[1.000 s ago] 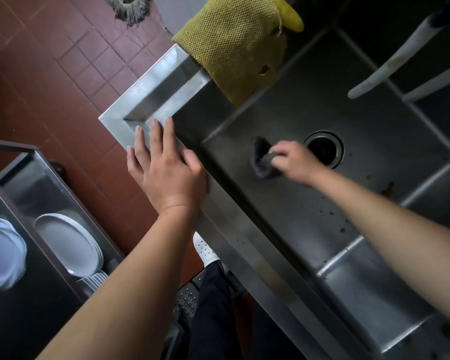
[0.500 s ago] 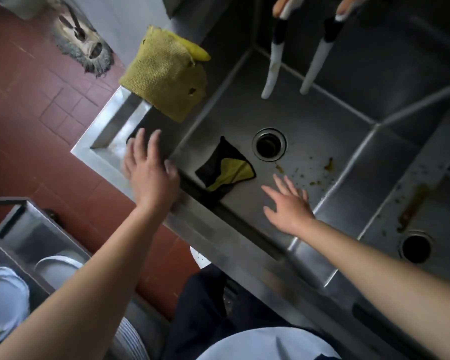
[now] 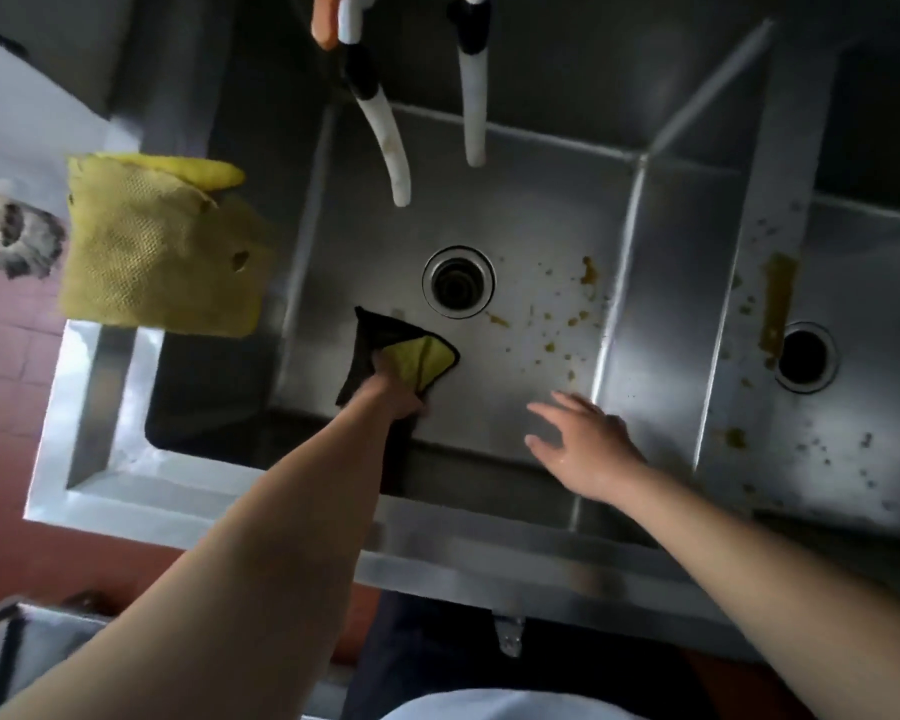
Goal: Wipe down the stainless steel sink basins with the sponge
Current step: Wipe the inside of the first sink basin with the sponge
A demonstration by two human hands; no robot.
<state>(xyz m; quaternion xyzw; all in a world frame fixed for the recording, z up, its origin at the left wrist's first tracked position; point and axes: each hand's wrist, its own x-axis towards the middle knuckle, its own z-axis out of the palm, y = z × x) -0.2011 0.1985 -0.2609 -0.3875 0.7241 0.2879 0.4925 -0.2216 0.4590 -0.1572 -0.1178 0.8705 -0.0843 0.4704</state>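
Sponge [image 3: 409, 356]: one, black and yellow, on the left basin floor just near-left of the drain [image 3: 458, 281].
Left hand [image 3: 393, 389]: fingers pinch the sponge's near edge.
Right hand [image 3: 585, 446]: fingers spread, holding nothing, near-right of the drain.
Basins: two, each with one drain; brown specks right of the left drain.
Hoses [image 3: 385, 142]: two, white, hanging beyond the drain.
Yellow cloth [image 3: 152, 257]: one, draped over the rim, left of the drain.
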